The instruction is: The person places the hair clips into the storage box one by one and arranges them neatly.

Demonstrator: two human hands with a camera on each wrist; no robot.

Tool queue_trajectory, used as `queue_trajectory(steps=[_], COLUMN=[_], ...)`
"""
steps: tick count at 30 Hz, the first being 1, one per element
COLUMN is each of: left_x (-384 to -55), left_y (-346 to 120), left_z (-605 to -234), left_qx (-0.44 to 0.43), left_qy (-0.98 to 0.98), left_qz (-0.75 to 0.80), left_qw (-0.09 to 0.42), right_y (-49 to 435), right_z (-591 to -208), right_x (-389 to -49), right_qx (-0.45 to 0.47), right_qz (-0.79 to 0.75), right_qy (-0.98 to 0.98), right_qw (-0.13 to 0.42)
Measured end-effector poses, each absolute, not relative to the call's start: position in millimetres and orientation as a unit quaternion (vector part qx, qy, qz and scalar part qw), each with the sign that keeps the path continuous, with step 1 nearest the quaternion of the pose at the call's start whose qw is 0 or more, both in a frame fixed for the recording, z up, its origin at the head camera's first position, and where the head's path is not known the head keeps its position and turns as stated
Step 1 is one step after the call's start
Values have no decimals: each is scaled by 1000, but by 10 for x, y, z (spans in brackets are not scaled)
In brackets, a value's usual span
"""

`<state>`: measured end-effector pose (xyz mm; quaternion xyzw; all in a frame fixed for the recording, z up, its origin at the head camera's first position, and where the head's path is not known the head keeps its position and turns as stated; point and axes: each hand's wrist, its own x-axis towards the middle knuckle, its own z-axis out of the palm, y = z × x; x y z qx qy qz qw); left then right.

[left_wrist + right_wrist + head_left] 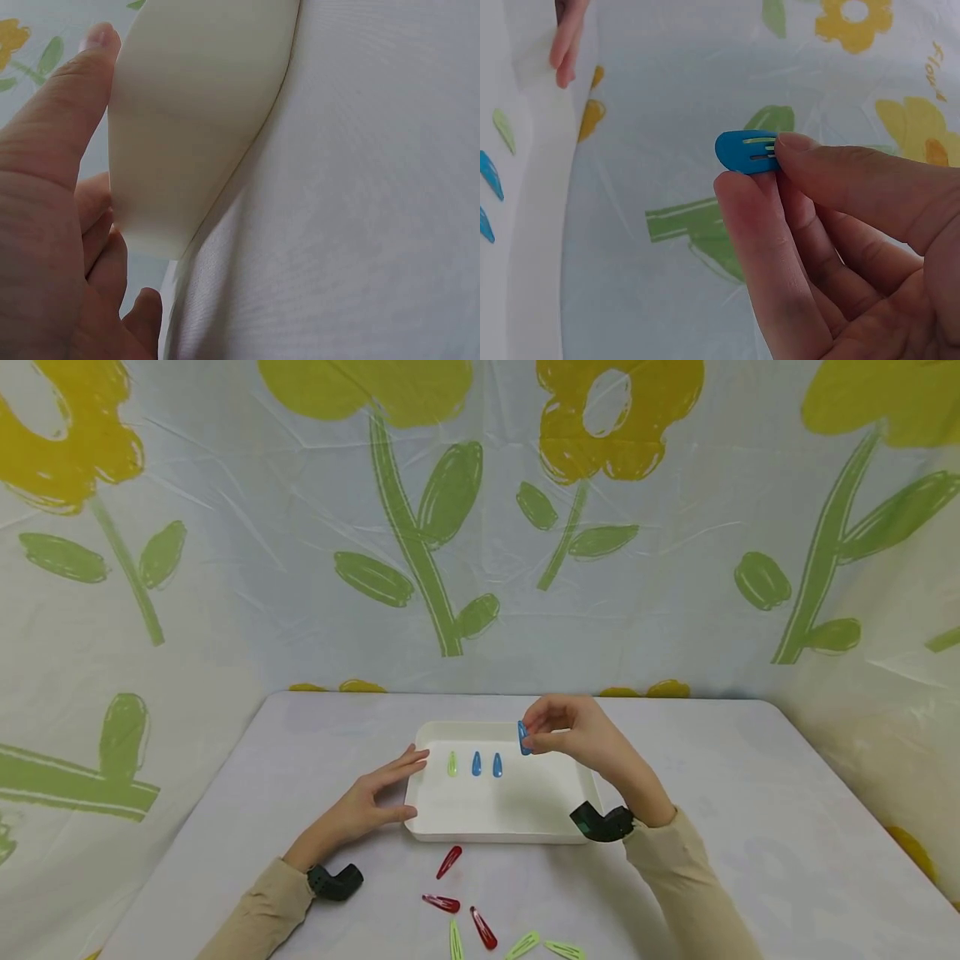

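My right hand [585,735] pinches a blue snap hair clip [744,151] between thumb and fingers, above the back right part of a white tray [495,818]. Inside the tray, a light green hair clip [452,764] and two blue hair clips [476,763] lie in a row, side by side and apart. My left hand [375,797] rests against the tray's left edge, its fingers extended. The left wrist view shows the thumb [75,105] and fingers along the tray's outer wall [187,127].
In front of the tray lie three red hair clips [449,862], scattered on the white table [360,910]. Nearer the front edge of the view are three light green hair clips [522,945]. A flower-printed cloth [285,568] hangs behind the table and at both sides.
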<state>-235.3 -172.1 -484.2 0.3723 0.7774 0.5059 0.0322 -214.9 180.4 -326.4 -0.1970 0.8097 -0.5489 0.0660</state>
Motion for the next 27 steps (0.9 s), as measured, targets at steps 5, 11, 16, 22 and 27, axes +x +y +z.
queue_trajectory(steps=[5,11,16,22,27], left_x=[-2356,-2357,-2351,-2349,-2350], left_y=[-1728,-1736,-1733,-1727,-1725], left_z=[-4845,-4840,-4821,-4816,-4820], left_qx=[377,382,381,376,375], left_qy=[774,770,769,774,776], left_qz=[508,511,512,508,506], left_qw=[32,32,33,36,30], right_y=[1783,1755,1742,1745,1748], right_z=[-3232,-3213,-3269,-3402,-3517], right_x=[-2200,-2263,-2321,-2379,-2437], right_qx=[-180,-157,-143,-119,-105], right_qz=[-571,-596,-617,-630,-637], right_qy=[798,785,770,761,757], right_qw=[72,72,79,96,101])
